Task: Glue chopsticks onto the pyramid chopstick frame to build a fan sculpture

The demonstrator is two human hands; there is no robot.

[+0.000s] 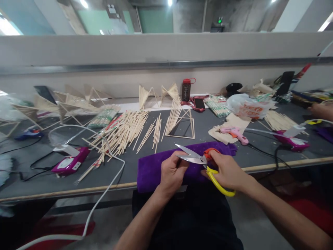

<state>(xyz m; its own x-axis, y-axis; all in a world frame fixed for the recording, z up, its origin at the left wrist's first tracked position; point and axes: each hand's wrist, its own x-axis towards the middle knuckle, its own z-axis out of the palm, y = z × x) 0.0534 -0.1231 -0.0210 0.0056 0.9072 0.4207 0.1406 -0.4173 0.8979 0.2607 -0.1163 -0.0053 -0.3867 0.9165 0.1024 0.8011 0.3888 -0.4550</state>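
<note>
My right hand (pixel 221 168) is wrapped round the handles of a pair of scissors (pixel 191 156), one loop red-orange and the other yellow. The blades are spread and point left. Close by the lower blade, my left hand (pixel 173 172) is closed with thumb and fingers pinched together; what it holds, if anything, is hidden. Both hands are over a folded purple cloth (pixel 148 170) at the table's front edge. Just beyond the cloth stands a small frame of wooden sticks (pixel 194 128), with a fan of sticks along its left side.
Loose wooden sticks (pixel 130 128) lie left of centre. Several stick models (pixel 70 104) stand at the back left. A pink glue gun (pixel 235 133) rests on the right. A white cable (pixel 111 189) crosses the left front edge. Another person's hand (pixel 322 111) is at far right.
</note>
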